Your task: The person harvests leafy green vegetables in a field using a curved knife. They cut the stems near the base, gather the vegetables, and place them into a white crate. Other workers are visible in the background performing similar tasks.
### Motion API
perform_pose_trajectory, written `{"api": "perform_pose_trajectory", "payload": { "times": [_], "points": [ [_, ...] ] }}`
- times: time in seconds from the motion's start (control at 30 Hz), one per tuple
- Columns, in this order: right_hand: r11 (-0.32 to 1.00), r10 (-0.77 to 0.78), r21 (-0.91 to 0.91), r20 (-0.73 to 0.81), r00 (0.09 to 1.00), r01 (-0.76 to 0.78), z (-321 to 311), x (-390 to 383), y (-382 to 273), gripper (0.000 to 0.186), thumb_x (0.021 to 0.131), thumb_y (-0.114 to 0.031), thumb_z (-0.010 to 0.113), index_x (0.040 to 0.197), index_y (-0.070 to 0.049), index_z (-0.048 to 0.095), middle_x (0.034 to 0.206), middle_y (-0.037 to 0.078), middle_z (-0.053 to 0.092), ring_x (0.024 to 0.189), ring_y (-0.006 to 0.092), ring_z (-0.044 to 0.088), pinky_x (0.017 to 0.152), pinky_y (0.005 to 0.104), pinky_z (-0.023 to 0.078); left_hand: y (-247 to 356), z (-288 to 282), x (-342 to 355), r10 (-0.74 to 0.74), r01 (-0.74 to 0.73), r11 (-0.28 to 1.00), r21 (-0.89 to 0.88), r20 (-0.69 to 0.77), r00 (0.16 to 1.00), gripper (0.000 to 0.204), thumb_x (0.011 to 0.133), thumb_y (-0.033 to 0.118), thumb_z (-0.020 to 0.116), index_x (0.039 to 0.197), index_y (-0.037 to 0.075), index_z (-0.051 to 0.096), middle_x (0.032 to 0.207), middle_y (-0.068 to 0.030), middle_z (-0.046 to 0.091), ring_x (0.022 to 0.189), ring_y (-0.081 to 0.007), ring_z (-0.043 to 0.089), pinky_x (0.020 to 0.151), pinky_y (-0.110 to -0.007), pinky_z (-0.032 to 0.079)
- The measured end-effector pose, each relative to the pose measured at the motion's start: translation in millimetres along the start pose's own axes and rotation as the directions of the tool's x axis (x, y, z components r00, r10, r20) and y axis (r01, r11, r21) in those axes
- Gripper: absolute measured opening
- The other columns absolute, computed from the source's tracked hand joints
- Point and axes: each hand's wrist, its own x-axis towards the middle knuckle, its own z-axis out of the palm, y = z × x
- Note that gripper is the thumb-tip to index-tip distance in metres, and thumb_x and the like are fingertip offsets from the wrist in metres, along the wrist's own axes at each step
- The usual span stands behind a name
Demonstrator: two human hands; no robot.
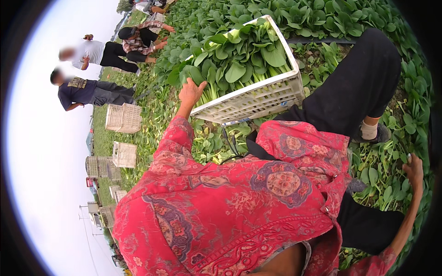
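Note:
My left hand [191, 92] is at the near left corner of a white plastic crate [251, 99], its fingers closed round leafy bok choy [195, 76] at the crate's edge. The crate is tilted and packed with bok choy [237, 57], green leaves over pale stalks. Far to the right, my right hand [414, 172] is low beside the growing plants, with its fingers curled. Something small and pale shows at its fingertips, too small to name.
Rows of bok choy [322, 18] grow ahead and to the right. My bent leg [354, 78] is beside the crate. Loose leaves litter the ground. Other crates [123, 118] stand at the left. Two people stand farther off, and another person [138, 41] bends over the plants.

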Motion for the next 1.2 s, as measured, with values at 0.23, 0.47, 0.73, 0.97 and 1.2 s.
{"api": "perform_pose_trajectory", "payload": {
  "times": [0.23, 0.47, 0.73, 0.97, 1.2],
  "points": [
    [0.937, 0.149, 0.303, 0.101, 0.984, -0.173, -32, -15, -40, 0.017, 0.077, -0.005, 0.061, 0.087, -0.004, 0.047, 0.052, 0.001, 0.041, 0.035, 0.0101, 0.040, 0.030, 0.0288, 0.031, -78, 77, 91, 0.536, -0.552, 0.819, 0.158, 0.133, 0.834, 0.037, 0.095, 0.035, 0.051, 0.117, 0.005, 0.053, 0.111, -0.0327, 0.048, 0.091, -0.0452, 0.055, 0.072, -0.051, 0.052],
    [0.954, 0.292, 0.118, -0.171, 0.941, -0.275, -77, -51, -21, 0.033, 0.073, -0.021, 0.072, 0.081, 0.004, 0.054, 0.059, 0.015, 0.059, 0.045, 0.0269, 0.058, 0.043, 0.0408, 0.046, -44, -11, 94, 0.111, -0.018, 0.990, -0.142, 0.679, 0.726, 0.076, 0.074, 0.040, 0.079, 0.134, 0.012, 0.043, 0.105, -0.0153, 0.065, 0.080, -0.0339, 0.068, 0.071, -0.043, 0.055],
    [0.789, 0.589, 0.423, -0.311, 0.746, -0.446, -81, -168, 28, 0.030, 0.090, -0.032, 0.060, 0.095, -0.004, 0.051, 0.064, 0.006, 0.053, 0.042, 0.0146, 0.049, 0.036, 0.0321, 0.040, 273, -143, 123, 0.886, -0.828, 0.367, -0.424, -0.112, 0.450, 0.034, 0.085, 0.013, 0.065, 0.118, 0.004, 0.060, 0.085, -0.0140, 0.068, 0.069, -0.0266, 0.063, 0.066, -0.035, 0.050],
    [0.585, 0.791, 0.474, -0.156, 0.592, -0.658, -87, -283, 28, 0.026, 0.091, -0.031, 0.052, 0.091, -0.006, 0.054, 0.059, 0.003, 0.050, 0.041, 0.0125, 0.051, 0.033, 0.0293, 0.039, 581, -226, -7, 0.944, -0.825, -0.328, -0.461, -0.187, -0.270, 0.037, 0.083, 0.006, 0.065, 0.119, 0.004, 0.060, 0.094, -0.0160, 0.069, 0.080, -0.0275, 0.067, 0.074, -0.035, 0.052],
    [0.265, 0.854, 0.283, 0.375, 0.360, -0.922, 45, -361, 62, 0.040, 0.090, -0.028, 0.048, 0.068, 0.005, 0.058, 0.052, 0.011, 0.058, 0.042, 0.0210, 0.056, 0.042, 0.0361, 0.048, 731, -260, -224, 0.614, -0.585, -0.770, -0.257, -0.045, -0.788, 0.038, 0.080, 0.009, 0.069, 0.117, 0.009, 0.061, 0.093, -0.0144, 0.067, 0.085, -0.0331, 0.064, 0.075, -0.039, 0.051]
  ]
}}
